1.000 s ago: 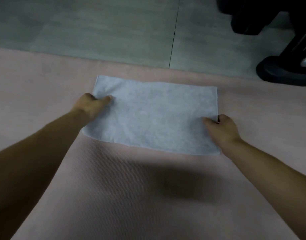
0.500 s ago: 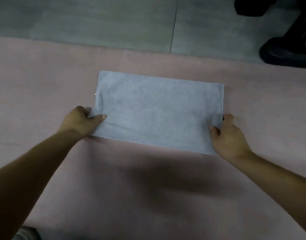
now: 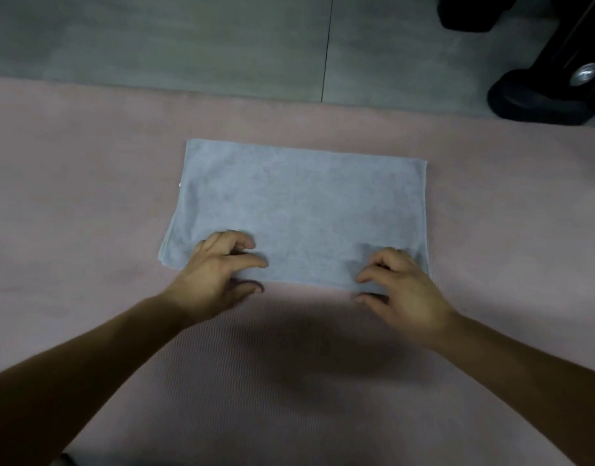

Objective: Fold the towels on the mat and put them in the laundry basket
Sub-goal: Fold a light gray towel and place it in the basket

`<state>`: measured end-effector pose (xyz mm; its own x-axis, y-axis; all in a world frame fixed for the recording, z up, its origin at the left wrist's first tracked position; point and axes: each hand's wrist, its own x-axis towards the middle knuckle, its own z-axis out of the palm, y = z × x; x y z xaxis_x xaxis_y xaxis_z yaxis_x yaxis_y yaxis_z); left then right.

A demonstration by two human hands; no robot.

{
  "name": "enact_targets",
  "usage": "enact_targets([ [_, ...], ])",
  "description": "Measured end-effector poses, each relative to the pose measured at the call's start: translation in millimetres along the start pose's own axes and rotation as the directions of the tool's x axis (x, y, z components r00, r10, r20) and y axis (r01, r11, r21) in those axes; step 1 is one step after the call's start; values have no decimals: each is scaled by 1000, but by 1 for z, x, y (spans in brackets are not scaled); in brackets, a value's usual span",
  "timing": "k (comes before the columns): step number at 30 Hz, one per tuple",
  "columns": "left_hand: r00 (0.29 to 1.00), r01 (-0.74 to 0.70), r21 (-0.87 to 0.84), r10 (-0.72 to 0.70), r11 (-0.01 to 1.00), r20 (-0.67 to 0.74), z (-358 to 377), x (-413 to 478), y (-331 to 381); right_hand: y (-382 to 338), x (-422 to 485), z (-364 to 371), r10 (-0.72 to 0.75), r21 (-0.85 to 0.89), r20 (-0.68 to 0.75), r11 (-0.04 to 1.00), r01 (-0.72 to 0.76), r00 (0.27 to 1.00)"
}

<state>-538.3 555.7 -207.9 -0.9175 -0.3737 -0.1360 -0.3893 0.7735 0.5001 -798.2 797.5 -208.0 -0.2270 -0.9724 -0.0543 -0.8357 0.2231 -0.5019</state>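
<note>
A light grey towel (image 3: 299, 210) lies flat on the pink mat (image 3: 87, 183) as a folded rectangle with its long side across my view. My left hand (image 3: 218, 274) rests on its near left part, fingers curled and spread on the cloth, thumb on the mat just below the near edge. My right hand (image 3: 397, 284) is placed the same way on the near right part. Neither hand has lifted the cloth, and the edge lies flat. No laundry basket is in view.
Beyond the mat's far edge is grey tiled floor (image 3: 188, 38). A black stand with a rounded foot (image 3: 545, 99) is at the top right, just off the mat. A shadow falls on the mat between my forearms.
Both hands let go of the towel's side edges and moved inward onto its near edge. The towel lies in the same place on the mat.
</note>
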Motion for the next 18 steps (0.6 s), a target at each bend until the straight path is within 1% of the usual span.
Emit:
enact_targets([
  [4,996,62,-88,-66,994,-52,0,4,2,0,-1,3,4,16,-50,1000,-3,999],
  [8,996,39,-110,-48,993,-78,0,6,0,7,-3,1,18,-41,-110,999,-23,994],
  [12,995,42,-129,-54,991,-87,-2,8,1,7,-2,0,-30,-85,-120,996,19,992],
  [18,997,24,-93,-31,995,-77,-7,10,4,1,3,-12,30,5,-134,1000,-30,991],
])
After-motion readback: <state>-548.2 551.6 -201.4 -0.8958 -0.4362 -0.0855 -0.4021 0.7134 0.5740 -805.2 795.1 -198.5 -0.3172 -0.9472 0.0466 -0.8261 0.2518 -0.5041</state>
